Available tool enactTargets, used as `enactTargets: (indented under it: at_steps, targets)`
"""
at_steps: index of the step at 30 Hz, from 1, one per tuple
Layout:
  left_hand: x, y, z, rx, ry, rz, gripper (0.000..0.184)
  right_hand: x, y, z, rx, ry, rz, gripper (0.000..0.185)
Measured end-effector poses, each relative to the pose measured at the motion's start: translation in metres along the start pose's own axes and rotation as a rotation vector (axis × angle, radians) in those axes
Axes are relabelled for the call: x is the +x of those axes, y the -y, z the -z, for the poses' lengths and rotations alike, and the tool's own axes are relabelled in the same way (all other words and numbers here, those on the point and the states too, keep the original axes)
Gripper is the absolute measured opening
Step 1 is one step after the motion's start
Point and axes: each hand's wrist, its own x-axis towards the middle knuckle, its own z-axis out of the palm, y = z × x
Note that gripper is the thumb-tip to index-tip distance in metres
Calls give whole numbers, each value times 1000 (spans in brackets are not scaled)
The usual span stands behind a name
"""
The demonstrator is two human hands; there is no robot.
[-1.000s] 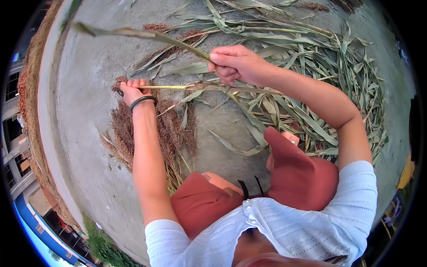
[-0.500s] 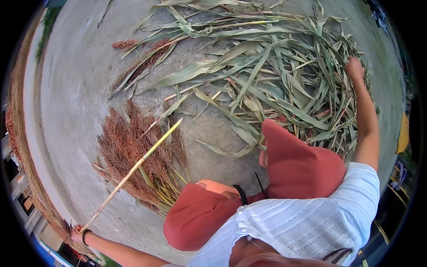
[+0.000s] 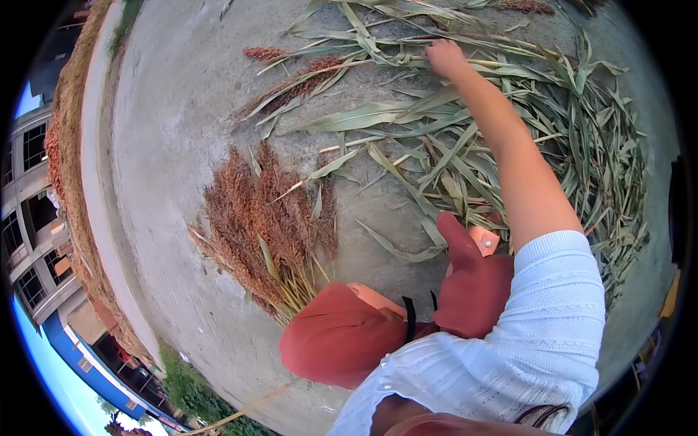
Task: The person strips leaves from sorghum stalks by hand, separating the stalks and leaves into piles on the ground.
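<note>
My right hand (image 3: 445, 58) reaches out over the top of the leafy green stalks (image 3: 407, 112), its fingers against a stalk there; whether they grip it is too small to tell. My left hand is out of the frame. A pale thin stem (image 3: 251, 409) slants in at the bottom left, with a dark seed head (image 3: 125, 427) near its lower end. Reddish-brown seed heads (image 3: 269, 218) lie bundled on the concrete, their stems pointing toward my knee. Two more reddish heads (image 3: 309, 78) rest on stalks at the upper left of the pile.
Grey concrete (image 3: 167, 145) lies under everything. My knees in red trousers (image 3: 334, 338) are bent close to the bundle and leaves. A raised kerb (image 3: 98, 174) runs along the left, with buildings (image 3: 36, 218) and green plants (image 3: 189, 392) beyond.
My right hand has moved from the far right of the leaf pile to its top. My left hand has dropped out of view at the lower left. The view has turned slightly.
</note>
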Motion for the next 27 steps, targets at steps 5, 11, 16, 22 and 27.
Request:
enactTargets:
  at_steps: [5, 11, 16, 22, 27]
  targets:
    - [-137, 8, -66, -142, 244, -465, 56, -17, 0, 42, 289, -625, 241, 13]
    - [-427, 48, -222, 92, 656, -350, 62, -82, 10, 82, 907, -148, 186, 26]
    - [-545, 86, -257, 418, 805, -634, 55, -171, 36, 128, 1057, 267, 80, 30]
    - [-515, -27, -259, 530, 877, -644, 49, -216, 69, 129, 998, 228, 190, 29]
    - [-530, -198, -273, -738, 1555, -280, 45, -233, 110, 146, 1074, 363, 324, 29]
